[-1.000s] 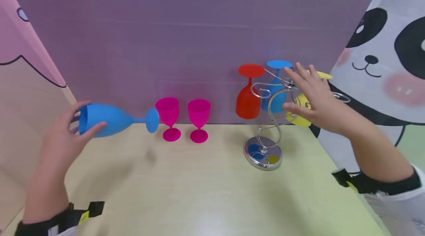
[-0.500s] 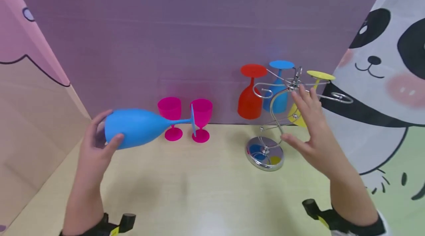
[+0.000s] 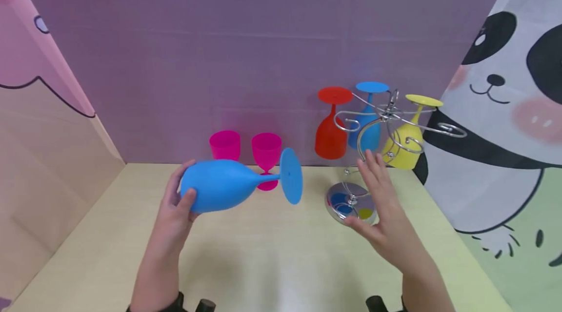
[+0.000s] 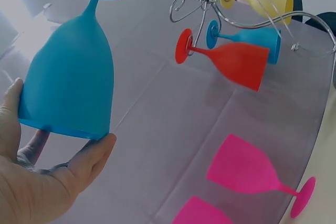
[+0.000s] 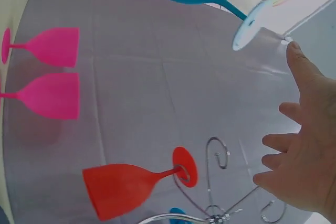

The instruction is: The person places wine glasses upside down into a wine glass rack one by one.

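My left hand (image 3: 173,209) grips a blue wine glass (image 3: 221,185) by its bowl near the rim. In the head view the glass lies sideways in the air, its round foot pointing right. My right hand (image 3: 386,219) is held up with fingers spread, holding nothing, in front of the metal glass rack (image 3: 388,116). A red wine glass (image 3: 331,131), a second blue glass (image 3: 365,124) and a yellow glass (image 3: 406,141) hang upside down from the rack's arms. Part of the rack's stem is hidden behind my right fingers.
Two pink goblets (image 3: 266,148) stand upright at the table's back, one partly covered by the held glass. The rack's round chrome base (image 3: 335,200) rests on the pale table (image 3: 307,263). A purple sheet (image 3: 210,58) rises behind, and a panda-print sheet (image 3: 505,131) stands at right.
My left hand has carried the blue wine glass right, from the table's left side to in front of the pink goblets. My right hand has dropped down and left, away from the yellow glass.
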`<control>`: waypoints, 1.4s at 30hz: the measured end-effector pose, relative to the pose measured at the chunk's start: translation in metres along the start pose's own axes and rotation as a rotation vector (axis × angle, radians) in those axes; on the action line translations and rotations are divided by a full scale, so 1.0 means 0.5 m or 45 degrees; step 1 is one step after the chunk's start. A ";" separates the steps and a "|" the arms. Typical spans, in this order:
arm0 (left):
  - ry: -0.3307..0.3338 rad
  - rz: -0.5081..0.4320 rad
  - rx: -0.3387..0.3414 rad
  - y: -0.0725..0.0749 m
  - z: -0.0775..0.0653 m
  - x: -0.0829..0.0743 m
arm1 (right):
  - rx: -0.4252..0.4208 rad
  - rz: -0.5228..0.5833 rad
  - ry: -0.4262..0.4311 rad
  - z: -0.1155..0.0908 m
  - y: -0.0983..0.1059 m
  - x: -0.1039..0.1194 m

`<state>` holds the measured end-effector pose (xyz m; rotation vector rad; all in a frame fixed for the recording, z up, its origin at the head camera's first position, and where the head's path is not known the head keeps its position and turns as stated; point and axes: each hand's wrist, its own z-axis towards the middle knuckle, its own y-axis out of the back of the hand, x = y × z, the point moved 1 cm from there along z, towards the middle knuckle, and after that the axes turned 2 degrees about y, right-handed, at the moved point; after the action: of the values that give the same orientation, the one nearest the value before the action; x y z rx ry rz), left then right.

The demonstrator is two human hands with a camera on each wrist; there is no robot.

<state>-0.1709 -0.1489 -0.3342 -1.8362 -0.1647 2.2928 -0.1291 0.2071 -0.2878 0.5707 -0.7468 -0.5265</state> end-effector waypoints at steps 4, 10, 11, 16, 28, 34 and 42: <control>0.061 0.058 0.019 -0.026 -0.005 0.011 | 0.006 0.077 -0.088 -0.008 -0.027 -0.011; 0.091 0.045 0.092 -0.061 -0.008 0.034 | 0.034 0.126 -0.230 -0.019 -0.060 -0.024; 0.096 0.038 0.099 -0.065 -0.008 0.037 | 0.047 0.133 -0.240 -0.020 -0.065 -0.027; 0.157 -0.016 0.131 -0.081 -0.010 0.050 | 0.119 0.196 -0.236 -0.023 -0.085 -0.035; 0.385 -0.166 0.183 -0.113 -0.019 0.076 | 0.200 0.669 -0.201 -0.026 -0.107 -0.049; 0.542 -0.318 0.251 -0.136 -0.022 0.088 | 0.232 0.691 -0.180 -0.026 -0.120 -0.043; 0.724 -0.504 0.449 -0.164 -0.033 0.101 | 0.274 0.738 -0.272 -0.031 -0.124 -0.027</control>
<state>-0.1586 -0.0583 -0.3689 -1.9601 -0.0266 1.3783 -0.1403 0.1750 -0.3433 0.4700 -1.1305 0.0347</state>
